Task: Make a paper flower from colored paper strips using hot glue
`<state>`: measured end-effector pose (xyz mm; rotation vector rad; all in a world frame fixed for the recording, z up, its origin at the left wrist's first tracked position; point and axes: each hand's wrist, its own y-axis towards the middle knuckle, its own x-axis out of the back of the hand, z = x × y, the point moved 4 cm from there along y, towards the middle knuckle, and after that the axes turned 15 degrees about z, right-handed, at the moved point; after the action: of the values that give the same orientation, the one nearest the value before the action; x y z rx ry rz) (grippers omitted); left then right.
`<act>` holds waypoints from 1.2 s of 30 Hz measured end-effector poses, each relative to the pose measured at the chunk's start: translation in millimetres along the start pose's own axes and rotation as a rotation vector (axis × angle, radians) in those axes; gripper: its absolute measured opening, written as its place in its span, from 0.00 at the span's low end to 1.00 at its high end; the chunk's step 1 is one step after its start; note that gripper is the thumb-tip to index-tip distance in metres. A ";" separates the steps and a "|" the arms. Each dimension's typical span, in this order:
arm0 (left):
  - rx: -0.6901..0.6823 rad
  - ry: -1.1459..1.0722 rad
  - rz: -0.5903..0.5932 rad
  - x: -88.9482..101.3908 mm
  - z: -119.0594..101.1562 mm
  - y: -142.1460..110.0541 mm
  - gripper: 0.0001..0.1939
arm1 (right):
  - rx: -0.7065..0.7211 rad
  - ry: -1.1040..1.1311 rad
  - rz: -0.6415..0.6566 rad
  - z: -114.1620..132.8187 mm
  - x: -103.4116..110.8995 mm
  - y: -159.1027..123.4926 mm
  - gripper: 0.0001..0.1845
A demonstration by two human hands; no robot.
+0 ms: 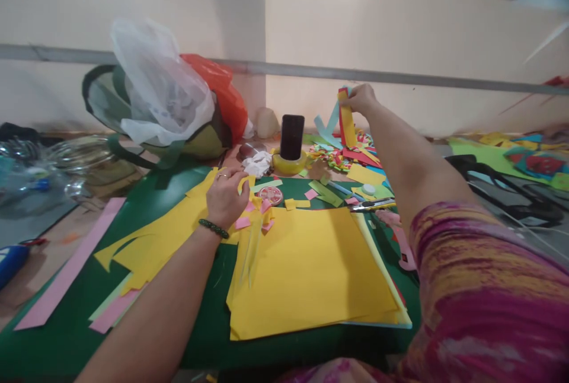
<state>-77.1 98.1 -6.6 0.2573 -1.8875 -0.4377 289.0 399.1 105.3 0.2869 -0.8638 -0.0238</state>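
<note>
My right hand (362, 100) is raised at the back right of the table, pinching a bundle of paper strips (347, 125) in yellow and red that hang down. Light blue strips (329, 128) dangle beside them, above a heap of paper scraps (333, 159). My left hand (226, 196) rests with loosely bent fingers and the thumb apart, over the edge of cut yellow paper (173, 226); it appears to hold nothing. In front of me lies a stack of yellow sheets (306, 270), with small yellow and pink pieces (262, 208) near its upper left corner.
A phone (292, 137) stands upright in a yellow tape roll (289, 162). A utility knife (372, 204) lies at the stack's upper right. Bags (169, 92) stand at the back left. A long pink strip (73, 261) crosses the green tabletop (213, 335) at left.
</note>
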 end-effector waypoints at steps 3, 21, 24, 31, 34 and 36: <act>-0.004 0.008 -0.010 -1.7 2.2 0.0 0.15 | -0.082 0.041 0.050 7.5 2.4 -9.9 0.18; -0.002 0.060 -0.028 -4.5 6.8 2.2 0.14 | -0.184 0.064 0.018 9.4 24.6 -46.4 0.14; -0.018 0.056 -0.030 -5.4 7.5 2.4 0.14 | -0.191 0.054 0.031 9.1 27.0 -53.9 0.13; -0.027 0.023 -0.016 -0.4 2.3 3.4 0.15 | -0.121 0.113 0.024 26.6 31.3 -72.5 0.14; -0.045 -0.037 0.034 4.8 -11.3 5.1 0.16 | -0.047 0.171 0.049 38.2 39.4 -85.6 0.14; -0.077 -0.093 0.107 6.4 -25.2 10.7 0.17 | -0.001 0.202 0.104 47.3 45.4 -97.0 0.16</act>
<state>-55.4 100.9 11.1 0.0854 -1.9601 -0.4555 292.2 288.3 143.2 0.2390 -0.6773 0.1000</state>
